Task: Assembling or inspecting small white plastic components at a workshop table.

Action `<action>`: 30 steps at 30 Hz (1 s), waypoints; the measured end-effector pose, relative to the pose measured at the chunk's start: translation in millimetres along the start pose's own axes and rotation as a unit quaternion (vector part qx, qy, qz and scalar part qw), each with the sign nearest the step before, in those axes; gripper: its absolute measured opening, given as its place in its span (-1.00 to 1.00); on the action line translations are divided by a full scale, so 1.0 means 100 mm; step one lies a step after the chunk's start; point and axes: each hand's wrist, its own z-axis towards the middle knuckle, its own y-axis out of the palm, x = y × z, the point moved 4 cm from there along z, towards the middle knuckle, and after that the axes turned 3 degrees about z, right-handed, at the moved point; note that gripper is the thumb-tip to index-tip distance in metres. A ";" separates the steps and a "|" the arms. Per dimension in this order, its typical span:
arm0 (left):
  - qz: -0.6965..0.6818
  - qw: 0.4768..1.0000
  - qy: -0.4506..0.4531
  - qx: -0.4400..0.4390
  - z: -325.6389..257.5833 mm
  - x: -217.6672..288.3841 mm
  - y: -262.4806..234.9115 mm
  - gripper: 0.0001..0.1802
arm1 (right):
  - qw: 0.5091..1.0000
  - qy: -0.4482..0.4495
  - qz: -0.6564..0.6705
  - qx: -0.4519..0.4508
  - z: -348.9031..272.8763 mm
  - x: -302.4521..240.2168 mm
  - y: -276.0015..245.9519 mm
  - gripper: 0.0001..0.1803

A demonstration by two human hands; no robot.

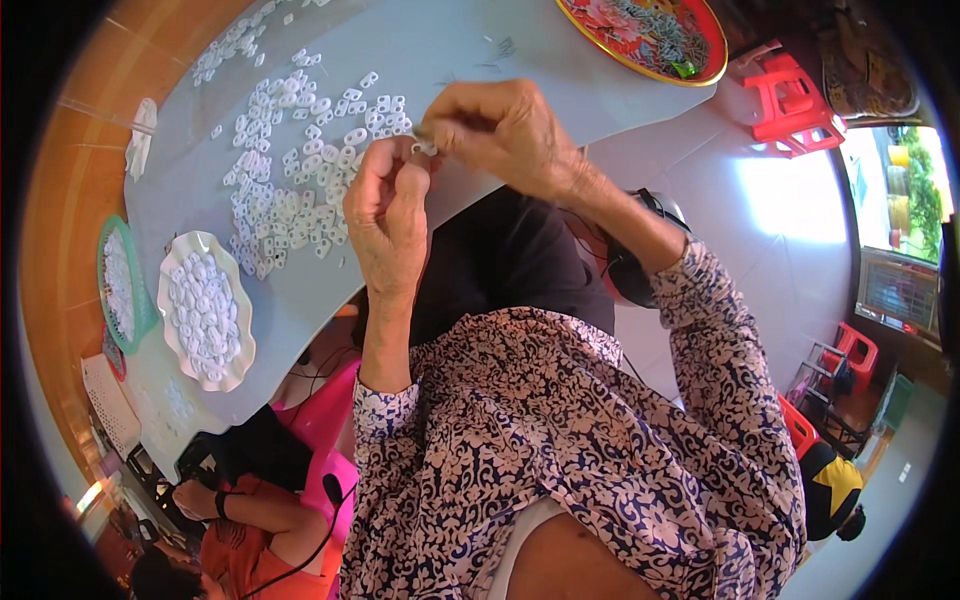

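Note:
My left hand [392, 215] is closed, pinching a small white plastic piece [425, 147] between thumb and fingertips above the table's near edge. Right against it, my right hand [515, 135] has its fingers pressed together at the same piece. What the right fingertips hold, if anything, is too small and hidden to make out. Just beyond and left of my hands, a loose spread of white plastic pieces [290, 215], several with two holes, covers part of the pale table [400, 40]. A few thin metal pins [502, 47] lie on the table beyond my right hand.
Left on the table are a scalloped white dish [246, 350] heaped with white pieces and a green basket [147, 310]. A red, gold-rimmed tray [597, 22] at the far right holds metal pieces. Another person [265, 540] sits lower left. Red stools [790, 105] stand right.

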 end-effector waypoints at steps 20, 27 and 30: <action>0.034 0.999 -0.011 -0.025 -0.04 -0.09 -0.03 -0.85 | 0.895 -0.053 -0.429 -0.114 0.64 0.22 -0.31 -0.86; 0.033 0.999 -0.025 -0.021 -0.05 -0.10 -0.02 -0.84 | 0.845 -0.082 -0.504 -0.158 0.59 0.15 -0.15 -0.89; 0.015 1.000 0.005 -0.007 -0.03 -0.11 -0.01 -0.92 | 0.788 -0.120 -0.581 -0.166 0.58 0.08 -0.06 -0.88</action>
